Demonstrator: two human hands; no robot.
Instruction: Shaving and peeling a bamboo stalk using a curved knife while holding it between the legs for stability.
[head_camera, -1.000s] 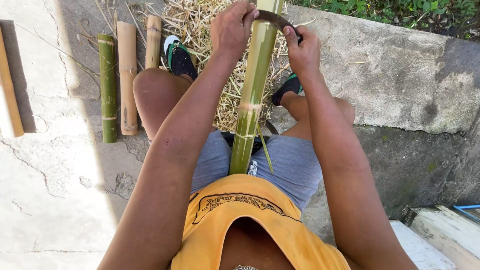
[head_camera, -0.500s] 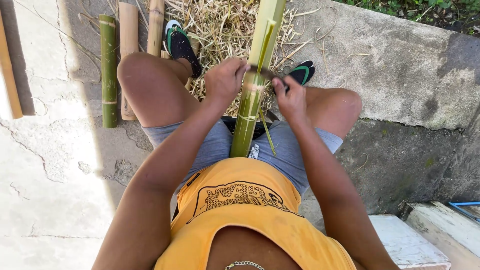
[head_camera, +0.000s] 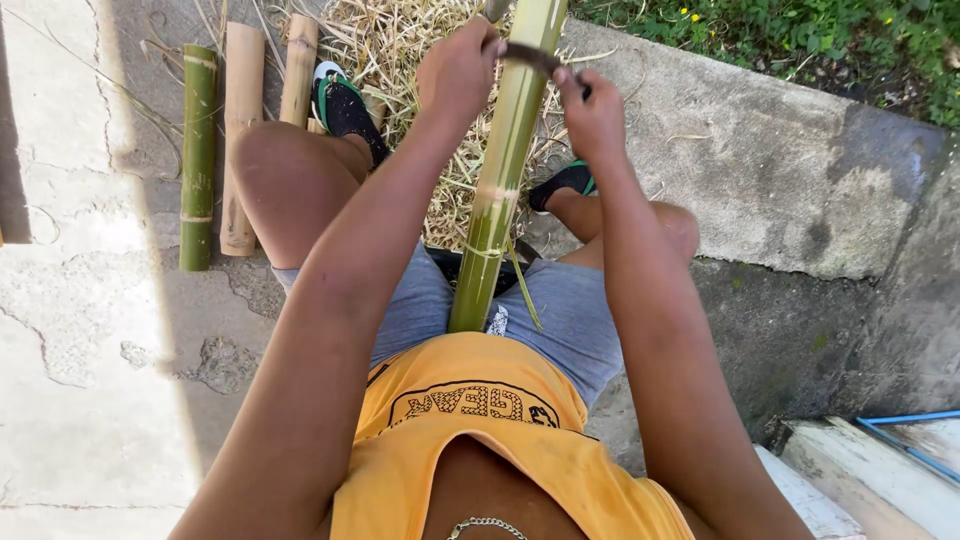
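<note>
Green bamboo pole (head_camera: 500, 180) stood between the person's knees, lower end against the lap at the shorts, upper end running out the top of the head view; slightly tilted to the right going up; a thin green strip peeled off it near the lower node and hung down beside it. Dark curved blade (head_camera: 528, 56) lay across the pole near the top; left hand (head_camera: 458, 72) was fisted on one end of it, fingers curled tight on the left side of the pole; right hand (head_camera: 592, 112) gripped the other end, fingers closed, on the right side; both arms stretched forward, hands roughly level, right a little lower. Blade touched the pole face; how far it bit in could not be told.

Pile of dry straw-coloured shavings (head_camera: 400, 50) lay on the ground behind the pole, around the feet; black sandal with green trim (head_camera: 345, 105) on the left foot, second sandal (head_camera: 568, 180) just right of the pole. Left of the left knee, well apart from the hands: one green bamboo length (head_camera: 198, 160) and two tan, stripped lengths (head_camera: 244, 130) side by side on the concrete (head_camera: 90, 330). Grey concrete slab (head_camera: 760, 170) to the right; grass with small yellow flowers (head_camera: 800, 40) beyond it.
</note>
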